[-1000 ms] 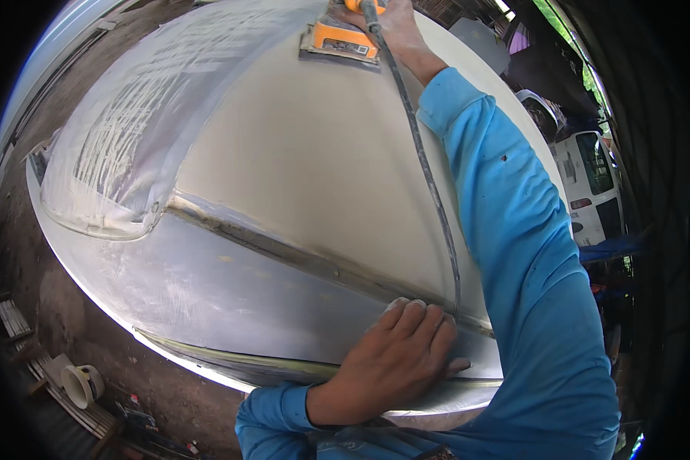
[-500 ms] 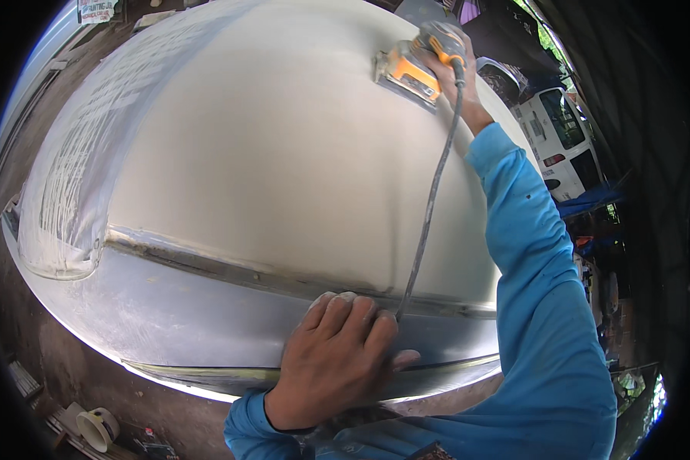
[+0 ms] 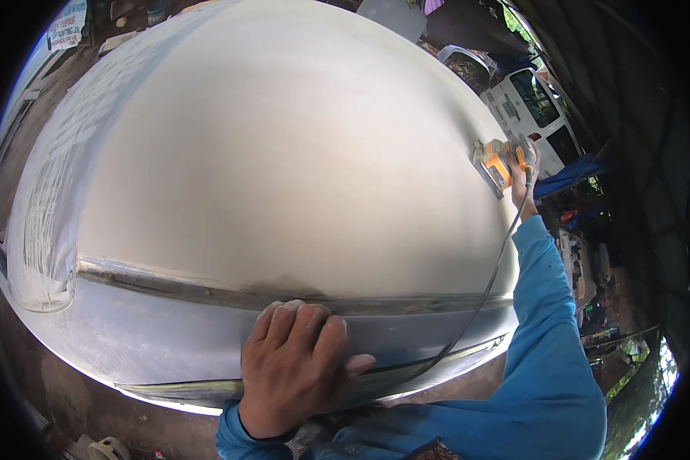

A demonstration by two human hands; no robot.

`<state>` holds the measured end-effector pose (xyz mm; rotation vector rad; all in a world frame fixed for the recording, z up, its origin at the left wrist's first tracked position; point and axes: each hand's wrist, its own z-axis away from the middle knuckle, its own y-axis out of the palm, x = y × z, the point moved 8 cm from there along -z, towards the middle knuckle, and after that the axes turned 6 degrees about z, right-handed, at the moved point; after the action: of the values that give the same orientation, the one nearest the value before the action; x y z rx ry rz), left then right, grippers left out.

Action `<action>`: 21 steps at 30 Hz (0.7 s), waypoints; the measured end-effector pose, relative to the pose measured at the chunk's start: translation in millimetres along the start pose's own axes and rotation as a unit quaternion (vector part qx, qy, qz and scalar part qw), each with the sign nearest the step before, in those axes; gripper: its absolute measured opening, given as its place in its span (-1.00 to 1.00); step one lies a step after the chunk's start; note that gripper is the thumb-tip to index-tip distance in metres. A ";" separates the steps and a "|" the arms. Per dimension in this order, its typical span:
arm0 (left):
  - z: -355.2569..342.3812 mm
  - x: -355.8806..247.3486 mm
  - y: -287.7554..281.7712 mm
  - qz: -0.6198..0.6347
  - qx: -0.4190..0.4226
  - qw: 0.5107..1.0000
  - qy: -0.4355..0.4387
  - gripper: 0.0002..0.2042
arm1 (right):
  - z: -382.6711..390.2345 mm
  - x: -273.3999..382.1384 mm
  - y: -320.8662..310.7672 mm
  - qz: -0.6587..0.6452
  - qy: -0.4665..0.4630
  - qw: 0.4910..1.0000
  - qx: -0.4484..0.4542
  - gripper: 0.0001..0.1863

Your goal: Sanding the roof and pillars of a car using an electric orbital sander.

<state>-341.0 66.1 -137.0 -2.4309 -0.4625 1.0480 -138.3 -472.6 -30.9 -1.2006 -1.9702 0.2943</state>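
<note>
A broad, cream-coloured car roof (image 3: 284,176) fills the middle of the view. My right hand (image 3: 522,184) is closed round a yellow and black power sander (image 3: 495,169), whose pad is against the roof near its far right edge. From the tool a dark cord (image 3: 479,299) runs back down across the roof's near edge. My left hand (image 3: 293,356) rests on the grey body panel (image 3: 169,326), its fingertips at the dark roof channel (image 3: 195,293). Its fingers lie forward with the thumb apart, and no tool shows in it; the palm side is hidden.
Whitish streaks cover the windshield area (image 3: 50,222) at the left end of the car. Beyond the right edge stands a white van (image 3: 525,107) near a blue tarp (image 3: 571,175). A pale bucket (image 3: 109,448) is on the floor at lower left.
My right hand has carried the sander rightward and nearer along the roof, out to its right edge, and the cord has swung right. My left hand stays at the near edge while the view has shifted.
</note>
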 end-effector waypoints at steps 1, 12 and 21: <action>0.5 0.4 0.8 -0.005 0.003 1.000 -0.004 -0.49 | 5.3 -11.9 -18.4 0.012 0.020 1.000 -0.010 -0.21; 0.2 -0.4 0.8 -0.012 0.010 1.000 -0.015 -0.51 | -6.1 29.1 30.3 0.022 -0.017 0.999 0.023 -0.15; 0.2 0.8 -1.9 -0.002 0.009 1.000 -0.004 -0.52 | -22.2 141.2 158.0 -0.099 -0.039 0.992 0.071 -0.27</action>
<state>-340.8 68.1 -136.6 -2.4100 -0.4588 1.0558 -53.6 -277.1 -32.7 -0.9076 -2.0813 0.3762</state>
